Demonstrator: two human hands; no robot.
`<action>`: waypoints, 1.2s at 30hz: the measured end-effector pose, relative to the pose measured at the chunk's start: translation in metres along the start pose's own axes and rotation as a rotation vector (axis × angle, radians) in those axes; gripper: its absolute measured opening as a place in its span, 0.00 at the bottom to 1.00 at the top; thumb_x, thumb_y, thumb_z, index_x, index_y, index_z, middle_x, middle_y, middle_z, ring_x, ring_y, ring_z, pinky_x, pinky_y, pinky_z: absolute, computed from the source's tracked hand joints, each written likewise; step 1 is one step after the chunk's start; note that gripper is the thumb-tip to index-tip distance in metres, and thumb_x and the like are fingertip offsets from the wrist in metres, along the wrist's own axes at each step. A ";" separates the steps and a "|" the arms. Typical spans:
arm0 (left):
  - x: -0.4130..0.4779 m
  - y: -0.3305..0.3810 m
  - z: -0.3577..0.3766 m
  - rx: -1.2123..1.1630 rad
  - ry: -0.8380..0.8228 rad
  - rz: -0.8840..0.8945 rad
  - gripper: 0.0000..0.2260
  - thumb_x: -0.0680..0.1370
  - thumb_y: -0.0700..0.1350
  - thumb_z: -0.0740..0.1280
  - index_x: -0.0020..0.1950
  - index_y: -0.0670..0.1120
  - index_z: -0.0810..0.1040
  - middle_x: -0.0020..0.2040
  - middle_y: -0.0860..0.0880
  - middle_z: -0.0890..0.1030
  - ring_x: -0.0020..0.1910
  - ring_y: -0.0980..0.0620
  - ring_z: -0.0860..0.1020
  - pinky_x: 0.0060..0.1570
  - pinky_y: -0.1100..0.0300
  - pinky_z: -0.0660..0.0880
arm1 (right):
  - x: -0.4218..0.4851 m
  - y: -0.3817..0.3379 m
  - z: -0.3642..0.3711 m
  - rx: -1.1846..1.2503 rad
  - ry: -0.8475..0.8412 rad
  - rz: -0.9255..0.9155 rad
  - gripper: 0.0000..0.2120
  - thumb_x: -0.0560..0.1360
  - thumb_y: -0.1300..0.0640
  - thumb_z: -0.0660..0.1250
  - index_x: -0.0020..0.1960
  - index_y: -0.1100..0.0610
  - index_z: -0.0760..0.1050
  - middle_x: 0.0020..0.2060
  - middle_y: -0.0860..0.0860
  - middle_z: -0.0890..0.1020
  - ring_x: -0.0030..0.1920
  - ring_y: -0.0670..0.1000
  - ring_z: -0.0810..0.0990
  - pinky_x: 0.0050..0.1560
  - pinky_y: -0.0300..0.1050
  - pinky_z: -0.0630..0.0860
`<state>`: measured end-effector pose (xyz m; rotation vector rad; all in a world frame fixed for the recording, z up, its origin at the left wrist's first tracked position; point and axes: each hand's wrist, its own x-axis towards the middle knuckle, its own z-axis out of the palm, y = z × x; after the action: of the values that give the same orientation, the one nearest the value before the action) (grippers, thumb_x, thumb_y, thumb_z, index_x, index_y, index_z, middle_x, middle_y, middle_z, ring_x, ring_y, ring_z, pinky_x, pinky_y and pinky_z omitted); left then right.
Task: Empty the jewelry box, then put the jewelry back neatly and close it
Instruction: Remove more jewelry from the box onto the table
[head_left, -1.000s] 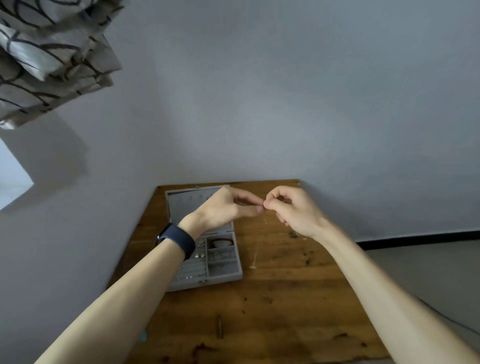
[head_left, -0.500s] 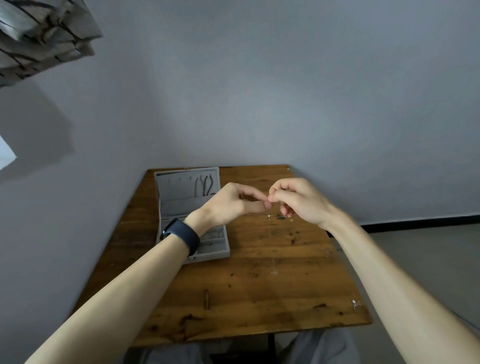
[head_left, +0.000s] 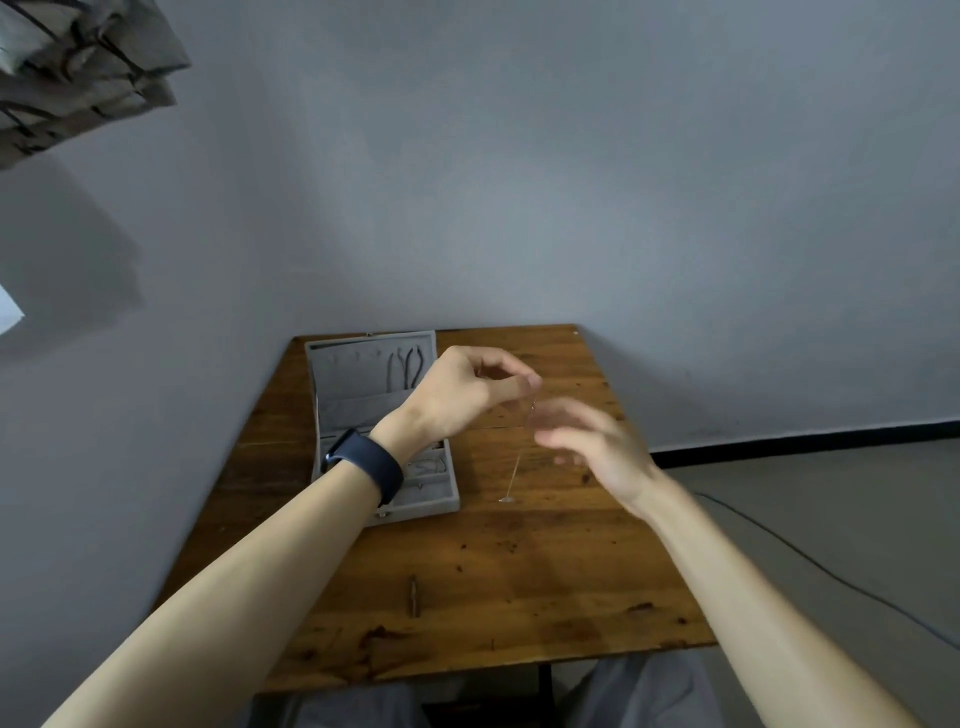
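Observation:
A grey jewelry box (head_left: 363, 410) lies open at the back left of the wooden table (head_left: 509, 571), dark necklaces hanging in its raised lid. My left hand (head_left: 462, 389) hovers beside the box and pinches the top of a thin, pale chain necklace (head_left: 519, 457). The chain hangs straight down, its lower end touching the table at about the box's front edge. My right hand (head_left: 592, 441) is just right of the chain, fingers spread and blurred, holding nothing. My left forearm hides part of the box's tray.
A small dark metal piece (head_left: 414, 595) lies on the table near the front. A grey wall runs close behind and to the left. A dark cable (head_left: 831, 566) trails over the floor on the right. Patterned fabric (head_left: 78, 67) hangs at the upper left.
Both hands pinched the chain's top together before. My right hand has let go and moved down to the right, fingers opening. The chain now hangs from my left hand alone.

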<state>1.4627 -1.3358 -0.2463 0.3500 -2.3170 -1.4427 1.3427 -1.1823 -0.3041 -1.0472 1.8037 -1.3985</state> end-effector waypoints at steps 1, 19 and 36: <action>0.001 0.000 -0.001 0.010 0.006 -0.005 0.05 0.77 0.45 0.74 0.48 0.44 0.86 0.44 0.48 0.86 0.41 0.56 0.82 0.43 0.71 0.74 | -0.001 0.004 0.006 -0.018 -0.007 0.008 0.16 0.73 0.44 0.70 0.61 0.44 0.79 0.58 0.39 0.82 0.59 0.41 0.79 0.62 0.50 0.76; 0.004 -0.014 0.002 -0.057 0.125 -0.102 0.06 0.77 0.46 0.74 0.49 0.43 0.85 0.40 0.52 0.84 0.40 0.53 0.82 0.43 0.60 0.77 | -0.002 0.016 0.027 0.201 0.270 -0.045 0.06 0.80 0.54 0.68 0.51 0.55 0.83 0.43 0.51 0.86 0.44 0.52 0.85 0.41 0.34 0.76; 0.029 -0.053 0.020 0.022 0.241 -0.232 0.09 0.84 0.48 0.61 0.56 0.43 0.75 0.46 0.50 0.85 0.35 0.60 0.82 0.36 0.61 0.75 | -0.072 0.088 0.008 0.330 0.313 0.245 0.10 0.81 0.54 0.65 0.46 0.60 0.79 0.36 0.50 0.81 0.42 0.52 0.82 0.47 0.46 0.78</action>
<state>1.4283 -1.3548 -0.2965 0.7770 -2.1532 -1.3915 1.3665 -1.1124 -0.3914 -0.4415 1.7586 -1.6987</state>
